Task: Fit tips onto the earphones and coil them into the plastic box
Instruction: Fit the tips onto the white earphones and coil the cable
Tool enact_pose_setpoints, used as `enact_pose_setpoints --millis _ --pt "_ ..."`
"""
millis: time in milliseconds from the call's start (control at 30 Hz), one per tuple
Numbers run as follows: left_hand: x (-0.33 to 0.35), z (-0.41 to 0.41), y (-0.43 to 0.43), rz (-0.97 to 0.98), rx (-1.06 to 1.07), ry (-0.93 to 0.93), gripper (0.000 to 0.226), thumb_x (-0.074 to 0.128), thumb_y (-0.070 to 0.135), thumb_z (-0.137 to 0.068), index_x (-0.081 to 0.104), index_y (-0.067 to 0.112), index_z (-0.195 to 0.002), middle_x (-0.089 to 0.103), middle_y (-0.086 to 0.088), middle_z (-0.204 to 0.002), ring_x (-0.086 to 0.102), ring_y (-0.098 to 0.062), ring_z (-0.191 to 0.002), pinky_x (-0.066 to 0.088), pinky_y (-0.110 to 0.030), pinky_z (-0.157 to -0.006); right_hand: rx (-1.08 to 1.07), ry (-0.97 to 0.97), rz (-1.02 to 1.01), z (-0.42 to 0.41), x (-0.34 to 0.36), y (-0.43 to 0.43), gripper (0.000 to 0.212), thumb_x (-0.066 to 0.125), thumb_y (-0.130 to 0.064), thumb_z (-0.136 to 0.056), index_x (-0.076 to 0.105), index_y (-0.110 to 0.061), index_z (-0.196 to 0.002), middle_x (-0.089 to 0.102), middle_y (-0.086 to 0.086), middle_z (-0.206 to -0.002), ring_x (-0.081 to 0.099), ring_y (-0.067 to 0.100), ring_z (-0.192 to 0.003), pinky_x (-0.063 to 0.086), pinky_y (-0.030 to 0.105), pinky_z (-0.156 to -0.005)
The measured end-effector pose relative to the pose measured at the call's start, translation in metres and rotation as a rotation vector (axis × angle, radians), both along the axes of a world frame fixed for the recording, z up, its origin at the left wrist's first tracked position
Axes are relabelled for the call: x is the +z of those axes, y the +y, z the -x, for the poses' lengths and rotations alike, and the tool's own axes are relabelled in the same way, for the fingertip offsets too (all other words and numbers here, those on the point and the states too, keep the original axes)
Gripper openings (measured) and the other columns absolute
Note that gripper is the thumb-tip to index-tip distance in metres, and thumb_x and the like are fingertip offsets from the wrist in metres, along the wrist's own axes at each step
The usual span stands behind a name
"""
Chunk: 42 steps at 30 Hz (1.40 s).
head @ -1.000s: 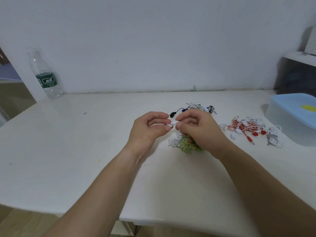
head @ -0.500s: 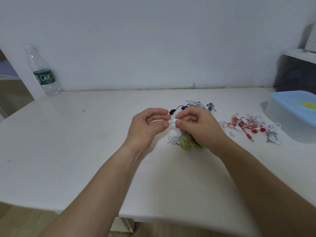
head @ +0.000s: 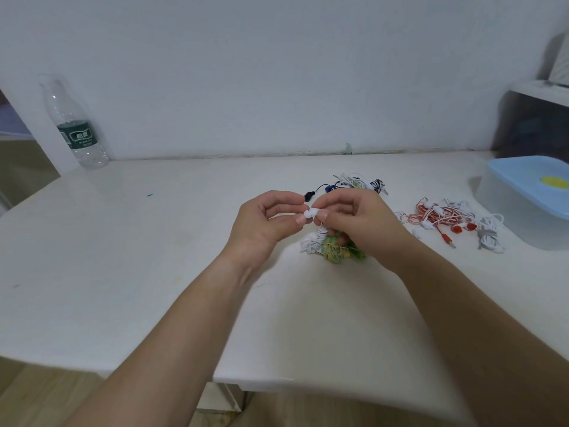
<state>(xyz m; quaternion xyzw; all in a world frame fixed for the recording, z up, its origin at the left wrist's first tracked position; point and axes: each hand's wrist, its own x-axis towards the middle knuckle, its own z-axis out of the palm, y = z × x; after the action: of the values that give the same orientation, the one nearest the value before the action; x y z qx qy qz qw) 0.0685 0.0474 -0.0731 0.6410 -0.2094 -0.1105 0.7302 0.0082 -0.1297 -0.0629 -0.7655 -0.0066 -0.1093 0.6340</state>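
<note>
Both hands meet above the white table [head: 154, 241], well to the left of the plastic box [head: 505, 211], which sits at the table's right edge with its blue lid [head: 523, 172] on. The left hand [head: 261, 223] pinches a small white earbud [head: 309, 213] between curled thumb and forefinger, its other fingers loosely bent. The right hand [head: 360, 223] pinches the same piece from the box side, thumb and forefinger closed on it. Whether a tip is seated on it cannot be told.

Its white cord [head: 318, 238] hangs coiled below the fingertips, down to a green-and-yellow earphone bundle [head: 338, 254] lying under the right hand. Between the hands and the box lie red-and-white earphones [head: 437, 218], and just beside the box lies a white earphone bundle [head: 491, 238]. Behind the hands, well left of the box, is a mixed tangle of earphones [head: 357, 183] with a black earbud [head: 308, 196] at its near end. A clear water bottle [head: 77, 131] stands upright at the corner farthest from the box.
</note>
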Motion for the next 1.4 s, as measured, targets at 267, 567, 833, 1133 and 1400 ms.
enact_pose_setpoints --millis 267,567,833,1133,1400 --pt "0.0012 0.0021 -0.0011 0.042 -0.054 0.07 0.024 0.07 -0.01 -0.082 0.068 0.008 -0.098 0.077 -0.015 -0.094 0.075 -0.027 -0.09 0.058 -0.028 -0.082 0.054 0.006 -0.001 0.0017 0.0003 -0.0056 0.008 0.072 -0.011 -0.09 0.074 -0.008 -0.096 0.07 0.011 -0.079 0.054 0.012 -0.062 0.045 0.027 -0.055" --pt "0.0019 0.0016 0.0 0.019 -0.071 0.102 0.024 0.069 -0.011 -0.081 0.069 0.009 -0.094 0.077 -0.012 -0.087 0.076 -0.024 -0.084 0.059 -0.026 -0.078 0.069 0.006 0.052 0.0049 0.0038 -0.0068 0.009 0.073 -0.009 -0.088 0.074 -0.005 -0.097 0.071 0.009 -0.077 0.061 0.01 -0.067 0.049 0.024 -0.057" --pt "0.002 0.0019 0.0007 -0.005 -0.08 0.124 0.024 0.072 -0.011 -0.078 0.07 0.008 -0.094 0.077 -0.012 -0.086 0.075 -0.024 -0.084 0.059 -0.025 -0.075 0.07 0.0 0.08 0.0037 0.0026 -0.0089 0.007 0.072 -0.004 -0.088 0.075 -0.009 -0.092 0.069 0.011 -0.074 0.059 0.023 -0.07 0.052 0.029 -0.061" --pt "0.0022 0.0008 0.0008 0.029 -0.103 0.141 0.024 0.069 -0.012 -0.081 0.07 0.007 -0.095 0.077 -0.012 -0.088 0.075 -0.024 -0.085 0.06 -0.026 -0.081 0.112 0.004 0.034 0.0057 0.0046 -0.0092 0.006 0.072 -0.007 -0.088 0.075 -0.007 -0.094 0.068 0.02 -0.077 0.057 0.022 -0.072 0.048 0.027 -0.06" --pt "0.0017 0.0013 0.0013 0.003 -0.096 0.143 0.024 0.07 -0.012 -0.08 0.07 0.007 -0.095 0.077 -0.012 -0.088 0.075 -0.025 -0.085 0.06 -0.025 -0.078 0.08 -0.011 0.056 0.0053 0.0035 -0.0068 0.006 0.073 -0.003 -0.087 0.075 -0.005 -0.093 0.068 0.016 -0.074 0.058 0.024 -0.069 0.049 0.029 -0.06"
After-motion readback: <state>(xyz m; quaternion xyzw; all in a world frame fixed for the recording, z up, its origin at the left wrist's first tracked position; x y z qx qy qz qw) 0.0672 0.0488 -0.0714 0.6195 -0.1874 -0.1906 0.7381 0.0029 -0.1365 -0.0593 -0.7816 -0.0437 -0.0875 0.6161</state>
